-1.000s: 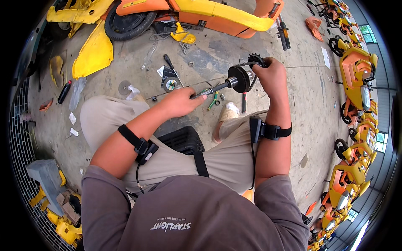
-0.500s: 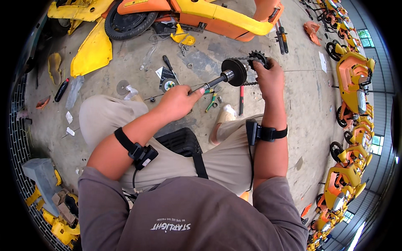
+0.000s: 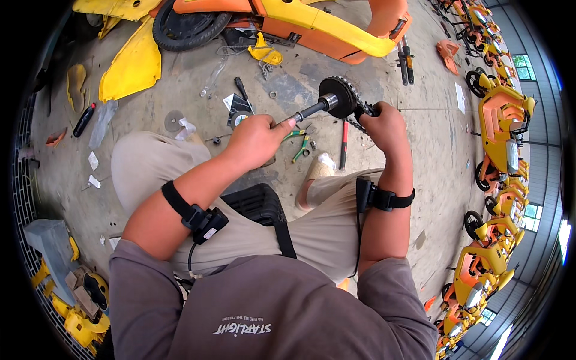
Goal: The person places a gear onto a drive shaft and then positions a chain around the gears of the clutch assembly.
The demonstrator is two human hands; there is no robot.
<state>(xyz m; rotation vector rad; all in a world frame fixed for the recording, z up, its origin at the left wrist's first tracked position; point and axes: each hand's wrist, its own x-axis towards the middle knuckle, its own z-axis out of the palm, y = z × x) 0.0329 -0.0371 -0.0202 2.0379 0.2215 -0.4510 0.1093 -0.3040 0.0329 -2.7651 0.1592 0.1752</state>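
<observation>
My left hand (image 3: pixel 259 141) is wrapped round one end of a metal axle shaft (image 3: pixel 312 110), held above the floor between my knees. At the shaft's far end sits a dark round chainwheel (image 3: pixel 338 98) with a chain (image 3: pixel 353 91) along its rim. Close by on the right, my right hand (image 3: pixel 384 127) is closed on a small black sprocket (image 3: pixel 363 110), partly covered by the fingers. The chain runs from the chainwheel down to this sprocket, and a loop of it hangs below. Whether the chain sits fully on the sprocket's teeth cannot be made out.
Green-handled pliers (image 3: pixel 301 150), a red-handled tool (image 3: pixel 344 145) and a black-handled screwdriver (image 3: pixel 242 90) lie on the concrete. Ahead is a yellow and orange bike body (image 3: pixel 321 31) with a wheel (image 3: pixel 191 29). Yellow bikes (image 3: pixel 501 123) line the right side.
My right hand has moved down with the small sprocket, which has turned and is now more hidden by the fingers. The chainwheel has tilted, and the shaft has risen slightly.
</observation>
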